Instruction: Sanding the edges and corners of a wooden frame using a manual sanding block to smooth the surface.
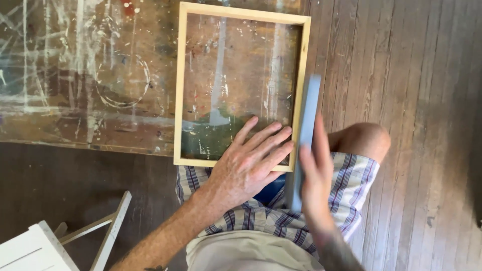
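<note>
One wooden frame (177, 90): left hand (249, 163) spread flat on it, right hand (315, 173) gripping one blue-grey panel (307, 118).

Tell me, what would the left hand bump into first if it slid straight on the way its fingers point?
Probably the right side of the wooden frame: the left hand lies flat inside it, fingers pointing up-right toward that rail.

Bare arms, plaid shorts, pale shirt

The person wears plaid shorts (346, 185) striped in white, blue and dull red, under a pale beige shirt (246, 253). Both forearms are bare, with no sleeves or watch; dark tattoo marks show on the left forearm (155, 267) and the right forearm (336, 251).
</note>
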